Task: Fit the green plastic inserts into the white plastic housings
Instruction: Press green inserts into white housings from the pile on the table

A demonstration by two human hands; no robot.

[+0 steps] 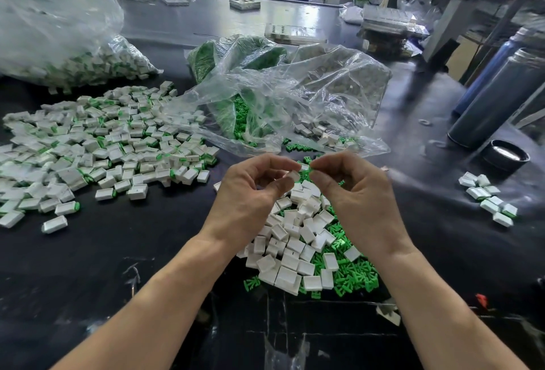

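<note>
Both forearms reach over a scuffed black table (pixel 88 266). At nine o'clock spreads a heap of assembled pieces (pixel 97 145); at center the left hand (pixel 250 192) pinches a white housing (pixel 292 176), the right hand (pixel 356 189) pinches a green insert (pixel 306 167), above loose housings and inserts (pixel 303 248). Clear bags (pixel 280 95) lie at twelve o'clock, dark cylinders (pixel 498 95) at two. No writing is legible.

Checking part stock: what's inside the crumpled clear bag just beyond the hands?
Inside the clear bag, green inserts fill the left and white housings spill from the right mouth. Folds and glare hide how many remain deeper in.
</note>
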